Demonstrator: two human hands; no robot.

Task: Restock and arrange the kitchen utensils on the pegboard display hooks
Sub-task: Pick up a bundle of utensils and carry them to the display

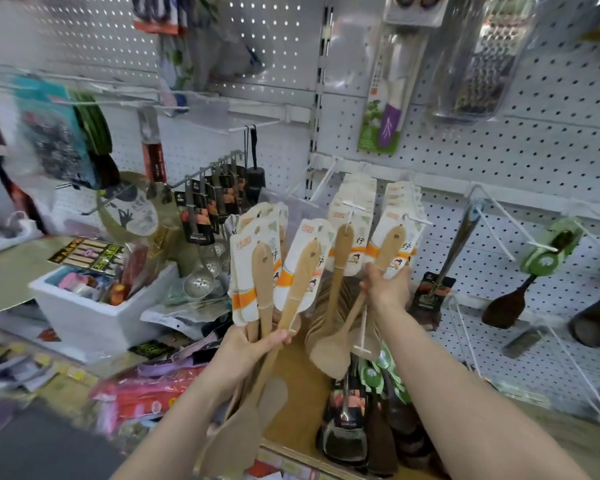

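Nearest, the left hand (pixel 253 344) has its fingers curled tight round the handles of a fan of carded wooden spatulas (pixel 265 278), with the blades pointing down toward the camera. Farther right, the right hand (pixel 387 289) pinches the handle of a hanging spatula (pixel 394 242) on a pegboard (pixel 534 161) hook (pixel 417 220), with more cards stacked behind it.

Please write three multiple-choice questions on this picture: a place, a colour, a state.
1. What does the left hand do? A grips several light wooden spatulas; B hangs empty; C presses a box.
2. Which colour band crosses the spatulas' white cards? A blue; B black; C orange.
3. Where is the white foam box? A on a hook; B left of the left hand; C hung overhead.
Answers: A, fingers curl round the handles; C, orange stripes show; B, it sits further left.
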